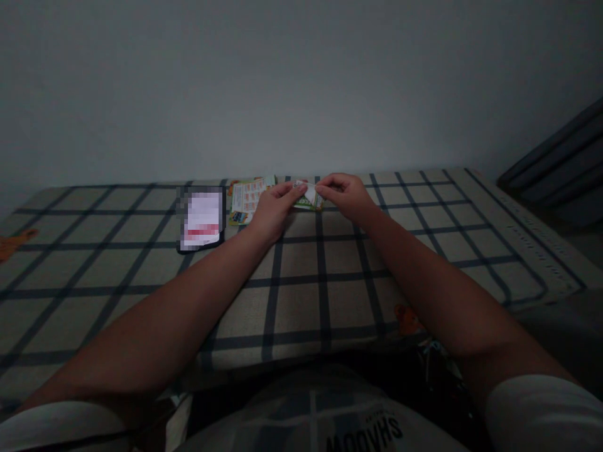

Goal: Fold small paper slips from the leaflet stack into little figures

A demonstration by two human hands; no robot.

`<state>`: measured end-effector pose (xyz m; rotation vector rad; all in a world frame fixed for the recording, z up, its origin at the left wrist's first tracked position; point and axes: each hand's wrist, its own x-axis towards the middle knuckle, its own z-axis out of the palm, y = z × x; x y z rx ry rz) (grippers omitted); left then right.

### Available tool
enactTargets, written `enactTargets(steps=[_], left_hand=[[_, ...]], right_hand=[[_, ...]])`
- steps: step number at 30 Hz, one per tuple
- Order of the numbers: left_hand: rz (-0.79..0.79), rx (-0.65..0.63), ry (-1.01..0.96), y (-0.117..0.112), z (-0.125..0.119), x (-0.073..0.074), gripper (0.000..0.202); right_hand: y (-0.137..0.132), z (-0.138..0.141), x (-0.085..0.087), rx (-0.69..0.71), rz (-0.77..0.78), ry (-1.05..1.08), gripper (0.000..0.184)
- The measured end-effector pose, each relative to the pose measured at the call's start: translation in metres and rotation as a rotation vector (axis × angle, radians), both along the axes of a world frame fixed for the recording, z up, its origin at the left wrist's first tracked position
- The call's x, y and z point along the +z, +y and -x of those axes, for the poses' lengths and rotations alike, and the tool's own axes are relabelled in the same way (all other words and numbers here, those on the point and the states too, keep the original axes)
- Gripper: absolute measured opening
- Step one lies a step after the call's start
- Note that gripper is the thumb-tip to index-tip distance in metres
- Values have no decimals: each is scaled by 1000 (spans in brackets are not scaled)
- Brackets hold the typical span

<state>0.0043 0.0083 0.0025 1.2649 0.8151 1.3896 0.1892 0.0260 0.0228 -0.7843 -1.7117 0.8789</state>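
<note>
My left hand [272, 210] is closed on a small green-and-white printed card or packet [311, 204], its thumb lying over the upper left part. From the other side my right hand [346, 191] pinches the edge of a white piece [310, 193] on the face of that card. Whether the white piece is a flap, a sticker or a folded corner, I cannot tell. Just left of my left hand lies a flat, green-edged printed sheet [247, 196] with rows of small orange-red blocks; my fingers partly cover its right side.
A dark-edged device with a bright, pixelated screen [202, 216] lies farther left on the checked tablecloth [301, 301]. A pale wall [301, 88] rises behind the table's far edge. Dark ridged panels [560, 169] stand at the right.
</note>
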Motion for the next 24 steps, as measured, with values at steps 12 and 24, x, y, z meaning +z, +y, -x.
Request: enactTargets(steps=[12,24], left_hand=[[-50,83,368,-11,4,10,29],[70,23,346,-10,4,6,35]], right_hand=[[1,-1,1,73,150,-86,22],[-4,1,1,44,105,-58,27]])
